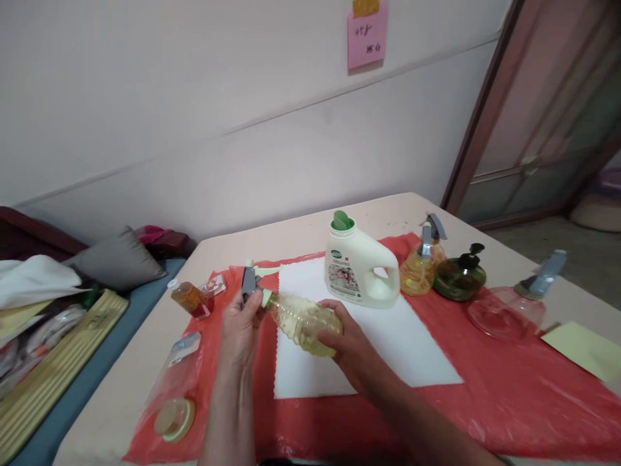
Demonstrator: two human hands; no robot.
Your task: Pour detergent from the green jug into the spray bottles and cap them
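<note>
A clear, ribbed spray bottle [298, 316] with a yellowish tint lies on its side in the air between my hands, above a white sheet [315, 372]. My left hand [245, 317] is closed around its grey trigger head and pale green collar. Wrapped about the bottle's wide lower end is my right hand [344, 333], fingers on the far side and thumb on the near side. Behind them stands a large pale detergent jug [359, 265] with an uncapped green-rimmed mouth and a spout inside. Whether the bottle contains liquid I cannot tell.
Red plastic [301, 427] covers much of the table. Amber spray bottles [417, 268], a green pump bottle [458, 278] and a pink spray bottle [509, 310] stand right. Left are a small amber bottle [190, 298], a clear bag [172, 375] and a round lidded container [175, 417].
</note>
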